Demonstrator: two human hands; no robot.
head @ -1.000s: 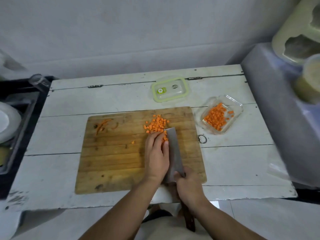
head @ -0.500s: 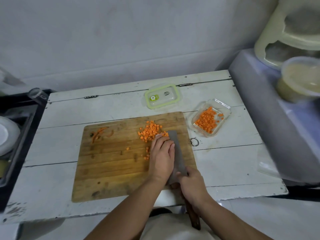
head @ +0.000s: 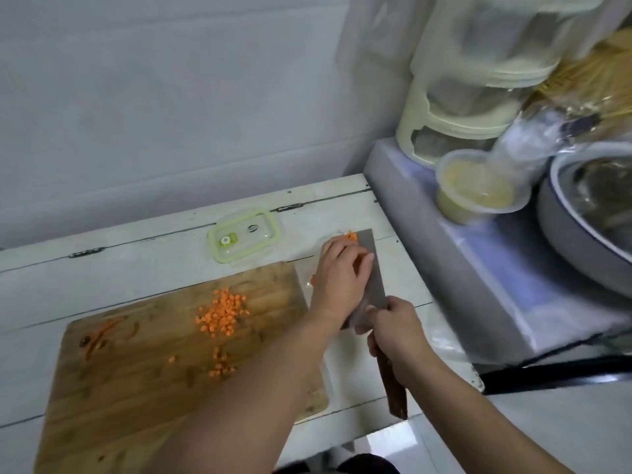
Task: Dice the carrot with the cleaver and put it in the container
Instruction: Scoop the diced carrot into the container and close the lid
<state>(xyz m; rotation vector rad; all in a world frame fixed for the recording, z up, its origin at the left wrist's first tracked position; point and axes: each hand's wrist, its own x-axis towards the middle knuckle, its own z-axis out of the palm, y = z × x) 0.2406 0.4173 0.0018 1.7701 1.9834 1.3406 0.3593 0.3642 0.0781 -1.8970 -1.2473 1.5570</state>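
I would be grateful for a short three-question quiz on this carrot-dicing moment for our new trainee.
1. True or false: all of the diced carrot has left the cutting board.
2. Which hand grips the handle of the cleaver? A) the left hand B) the right hand C) neither
3. Where does the green-rimmed lid lie?

Key
1. False: a pile of carrot dice and some strays remain on the board.
2. B; the left hand lies over the carrot on the flat of the blade, which is held above where the container stands.
3. On the white table, behind the board, apart from it.
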